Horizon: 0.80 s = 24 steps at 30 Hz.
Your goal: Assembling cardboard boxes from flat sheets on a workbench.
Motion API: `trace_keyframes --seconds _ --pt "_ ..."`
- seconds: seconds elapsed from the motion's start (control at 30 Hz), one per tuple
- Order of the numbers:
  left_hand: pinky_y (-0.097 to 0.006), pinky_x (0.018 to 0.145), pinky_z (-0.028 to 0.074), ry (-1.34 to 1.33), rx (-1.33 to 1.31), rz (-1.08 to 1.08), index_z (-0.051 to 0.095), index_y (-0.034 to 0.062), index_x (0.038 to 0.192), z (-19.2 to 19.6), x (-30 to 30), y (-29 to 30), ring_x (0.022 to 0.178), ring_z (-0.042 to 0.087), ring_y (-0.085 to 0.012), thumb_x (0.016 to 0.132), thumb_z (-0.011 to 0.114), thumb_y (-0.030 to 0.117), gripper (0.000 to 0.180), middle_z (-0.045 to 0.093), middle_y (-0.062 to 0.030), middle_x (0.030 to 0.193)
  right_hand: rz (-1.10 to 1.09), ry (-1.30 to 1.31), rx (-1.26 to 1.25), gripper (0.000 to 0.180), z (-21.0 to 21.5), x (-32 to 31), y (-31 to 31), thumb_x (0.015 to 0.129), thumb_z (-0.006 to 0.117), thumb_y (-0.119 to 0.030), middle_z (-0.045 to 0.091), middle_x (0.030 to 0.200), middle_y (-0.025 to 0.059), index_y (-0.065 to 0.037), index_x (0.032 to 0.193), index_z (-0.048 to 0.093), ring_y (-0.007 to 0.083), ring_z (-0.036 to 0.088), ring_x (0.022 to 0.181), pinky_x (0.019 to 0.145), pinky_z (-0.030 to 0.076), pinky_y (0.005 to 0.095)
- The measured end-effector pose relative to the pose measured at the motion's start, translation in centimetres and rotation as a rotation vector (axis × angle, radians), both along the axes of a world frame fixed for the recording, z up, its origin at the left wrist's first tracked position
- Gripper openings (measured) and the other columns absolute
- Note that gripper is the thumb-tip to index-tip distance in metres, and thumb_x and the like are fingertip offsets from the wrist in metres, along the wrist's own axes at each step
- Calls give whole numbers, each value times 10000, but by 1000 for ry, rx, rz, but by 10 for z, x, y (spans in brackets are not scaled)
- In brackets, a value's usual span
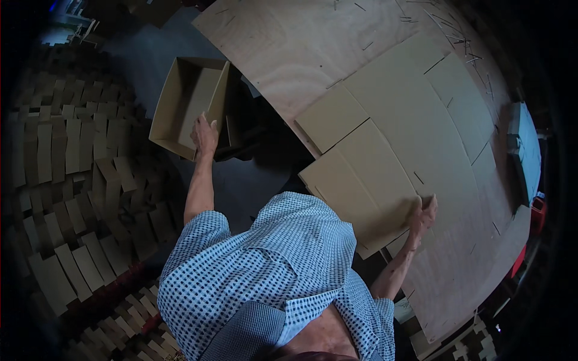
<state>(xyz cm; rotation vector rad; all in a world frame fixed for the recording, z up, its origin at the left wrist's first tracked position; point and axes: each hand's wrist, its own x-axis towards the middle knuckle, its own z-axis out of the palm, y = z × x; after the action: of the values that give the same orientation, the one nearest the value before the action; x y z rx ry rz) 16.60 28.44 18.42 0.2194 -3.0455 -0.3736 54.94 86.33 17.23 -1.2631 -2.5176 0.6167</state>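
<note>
One box (194, 99) left of the table (271, 48) is pinched in our L hand (205, 135), R hand (424, 215) loosely spread at table-top cardboard (415, 114); prob. mid set-aside, next needs firm cardboard grip.

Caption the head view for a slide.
Left hand grips an open-topped cardboard box; right hand is at a slotted cardboard blank on a plywood worktop.
</note>
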Motion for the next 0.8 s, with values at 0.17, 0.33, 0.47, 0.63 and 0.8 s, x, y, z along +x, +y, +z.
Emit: trace_keyframes --seconds 0.17,0.33,0.47,0.63,0.8 --pt "-482 995 457 383 237 -642 600 33 1279 34 -6 139 1210 555 -389 933 657 205 390 601 -207 1286 -463 -245 366 737 -34 68 82 848 761 -430 610 1314 247 83 1329 541 386 562 1250 1055 443 436" --pt "-460 977 461 183 311 -884 609 -54 1169 1 -47 316 1116 577 -378 820 768 338 548 626 -206 1147 -542 -139 -154 844 -37 68 115 757 813 -514 645 1253 253 95 1285 563 389 617 1146 973 474 428" --pt "-459 968 476 156 190 -893 594 -61 1199 -28 -53 371 1134 563 -367 767 809 403 669 612 -210 1155 -512 -11 -111 848 -26 82 128 728 835 -501 668 1203 244 89 1275 568 371 641 1072 902 497 430" --pt "-459 974 487 -78 211 -844 569 -72 1236 -14 -50 380 1150 550 -359 728 843 421 760 565 -202 1207 -490 121 -206 708 26 57 86 764 828 -350 696 1126 205 95 1248 565 329 649 964 879 497 413" --pt "-445 910 527 -24 154 -802 520 -74 1265 10 -32 397 1114 589 -356 756 822 348 727 567 -201 1152 -294 414 -305 534 92 39 59 818 755 -192 692 1178 187 45 1269 596 313 664 1012 902 506 410"
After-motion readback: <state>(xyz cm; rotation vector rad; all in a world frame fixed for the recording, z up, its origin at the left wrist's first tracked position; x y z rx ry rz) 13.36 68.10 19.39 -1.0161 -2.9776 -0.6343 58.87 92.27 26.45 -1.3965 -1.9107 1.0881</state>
